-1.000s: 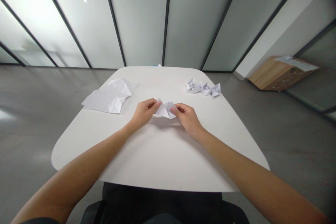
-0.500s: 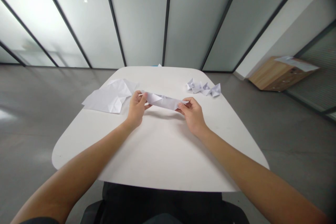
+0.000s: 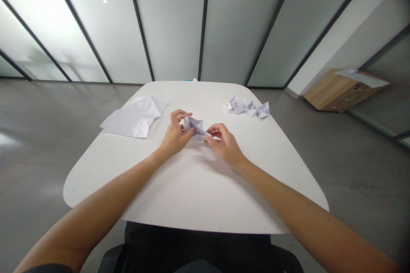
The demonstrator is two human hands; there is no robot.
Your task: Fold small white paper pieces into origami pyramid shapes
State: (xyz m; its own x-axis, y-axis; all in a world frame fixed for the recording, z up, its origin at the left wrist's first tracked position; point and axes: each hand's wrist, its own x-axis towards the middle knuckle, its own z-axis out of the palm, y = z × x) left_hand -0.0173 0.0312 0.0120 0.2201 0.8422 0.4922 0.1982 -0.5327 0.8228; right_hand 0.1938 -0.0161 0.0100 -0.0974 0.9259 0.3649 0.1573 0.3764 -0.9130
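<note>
Left hand point(image 3: 175, 135) and right hand point(image 3: 225, 145) pinch folded white paper point(image 3: 195, 127)

Head view: it looks light, soft and easily crushed, so creased edges seem the best hold. It sits mid-way over the white table point(image 3: 198, 196), between a creased sheet point(image 3: 131, 118) and folded paper pieces point(image 3: 248, 107).

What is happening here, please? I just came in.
A seated person holds a small folded piece of white paper with the left hand and the right hand, over a white table. On the table, to the left of the hands, lies a creased sheet of white paper. Farther away on the right sits a row of small folded paper shapes.
</note>
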